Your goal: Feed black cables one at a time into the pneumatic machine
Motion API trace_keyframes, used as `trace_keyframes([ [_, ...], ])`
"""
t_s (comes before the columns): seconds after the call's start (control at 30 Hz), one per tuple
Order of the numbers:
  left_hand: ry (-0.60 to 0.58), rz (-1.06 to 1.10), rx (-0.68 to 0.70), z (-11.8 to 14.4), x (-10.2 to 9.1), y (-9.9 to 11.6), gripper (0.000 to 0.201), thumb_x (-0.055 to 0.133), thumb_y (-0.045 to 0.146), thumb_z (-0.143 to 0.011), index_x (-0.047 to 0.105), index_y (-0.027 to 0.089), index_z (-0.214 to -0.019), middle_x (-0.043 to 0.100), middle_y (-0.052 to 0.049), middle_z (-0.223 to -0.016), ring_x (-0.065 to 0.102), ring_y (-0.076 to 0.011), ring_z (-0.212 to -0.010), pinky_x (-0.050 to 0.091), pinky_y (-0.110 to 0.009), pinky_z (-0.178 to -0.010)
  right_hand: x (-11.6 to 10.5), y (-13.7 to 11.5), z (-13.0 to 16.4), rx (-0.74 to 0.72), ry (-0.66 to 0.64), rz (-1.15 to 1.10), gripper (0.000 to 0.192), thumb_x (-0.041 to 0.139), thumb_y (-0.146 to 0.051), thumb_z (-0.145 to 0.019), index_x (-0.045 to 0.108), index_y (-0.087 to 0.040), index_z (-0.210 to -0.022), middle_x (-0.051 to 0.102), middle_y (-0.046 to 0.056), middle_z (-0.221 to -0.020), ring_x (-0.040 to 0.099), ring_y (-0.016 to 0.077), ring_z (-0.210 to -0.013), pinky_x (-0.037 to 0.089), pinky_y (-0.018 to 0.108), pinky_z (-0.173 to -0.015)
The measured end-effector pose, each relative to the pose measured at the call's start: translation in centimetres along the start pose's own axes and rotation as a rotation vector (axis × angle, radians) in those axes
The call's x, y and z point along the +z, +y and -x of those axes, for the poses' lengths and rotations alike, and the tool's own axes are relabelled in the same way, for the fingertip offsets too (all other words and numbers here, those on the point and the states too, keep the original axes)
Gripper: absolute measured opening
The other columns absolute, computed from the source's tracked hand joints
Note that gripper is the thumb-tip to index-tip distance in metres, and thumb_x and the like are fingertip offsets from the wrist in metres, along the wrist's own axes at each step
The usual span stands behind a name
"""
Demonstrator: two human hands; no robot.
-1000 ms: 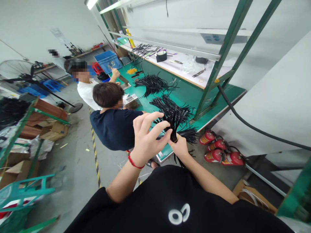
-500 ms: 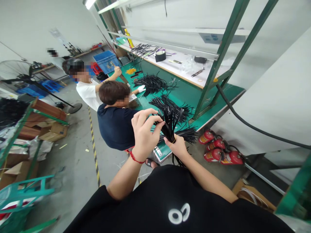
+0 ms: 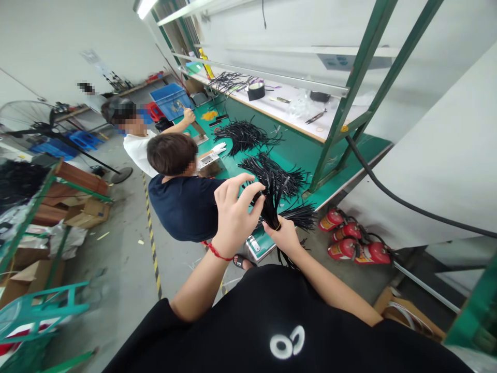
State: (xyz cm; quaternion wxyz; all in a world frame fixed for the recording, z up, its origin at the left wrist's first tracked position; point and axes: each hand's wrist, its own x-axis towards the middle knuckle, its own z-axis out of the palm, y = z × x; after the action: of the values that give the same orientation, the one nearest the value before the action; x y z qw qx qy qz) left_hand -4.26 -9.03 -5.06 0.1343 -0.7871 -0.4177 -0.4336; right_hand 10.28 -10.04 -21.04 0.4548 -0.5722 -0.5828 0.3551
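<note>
A: Bundle of black cable ties (image 3: 272,199): location and grip?

B: Being held upright above the near corner of the green bench (image 3: 310,150). The right hand (image 3: 285,235) is closing round its base; the left hand (image 3: 233,217) is pinching the upper strands between thumb and fingertips (image 3: 261,190).

A: Changes against half a second ago?

B: The bundle is sitting at almost the same spot, its top fanning a little narrower. The left hand is staying on the strands. The person in the navy shirt (image 3: 184,204) is leaning further left. The white-gloved hand (image 3: 218,148) is pulling back from the loose tie pile (image 3: 244,135).
</note>
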Motion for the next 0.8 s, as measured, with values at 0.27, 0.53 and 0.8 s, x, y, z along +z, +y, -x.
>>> trace_keyframes([
  [0.27,0.150,0.165,-0.112,1.6,2.0,-0.7,0.044,0.069,0.012,-0.096,0.058,0.029,-0.135,0.052,-0.013,-0.142,0.058,-0.0294,-0.126,0.051,-0.045,-0.102,0.0,0.0,0.1,0.019,0.001,0.040,0.030,0.068,-0.047,-0.084,0.075,-0.019,-0.079,0.064,0.001,-0.058,0.054,0.0180,-0.056,0.041,0.027,-0.055],
  [0.53,0.063,-0.035,-0.237,2.1,1.8,0.0,0.014,0.073,0.017,-0.097,0.082,0.028,-0.097,0.073,-0.009,-0.137,0.058,-0.0356,-0.128,0.039,-0.056,-0.112,0.0,0.1,0.1,0.031,0.003,0.078,0.030,0.067,-0.048,-0.083,0.076,-0.019,-0.079,0.068,0.003,-0.062,0.058,0.0202,-0.058,0.042,0.028,-0.056],
  [0.8,-0.102,0.000,-0.229,3.0,1.3,0.1,0.016,0.070,0.025,-0.099,0.084,0.030,-0.105,0.069,-0.009,-0.143,0.055,-0.0368,-0.135,0.040,-0.058,-0.112,-0.3,-0.1,-0.1,0.039,0.025,0.088,0.030,0.067,-0.047,-0.085,0.076,-0.019,-0.082,0.072,0.004,-0.065,0.065,0.0226,-0.062,0.045,0.028,-0.059],
])
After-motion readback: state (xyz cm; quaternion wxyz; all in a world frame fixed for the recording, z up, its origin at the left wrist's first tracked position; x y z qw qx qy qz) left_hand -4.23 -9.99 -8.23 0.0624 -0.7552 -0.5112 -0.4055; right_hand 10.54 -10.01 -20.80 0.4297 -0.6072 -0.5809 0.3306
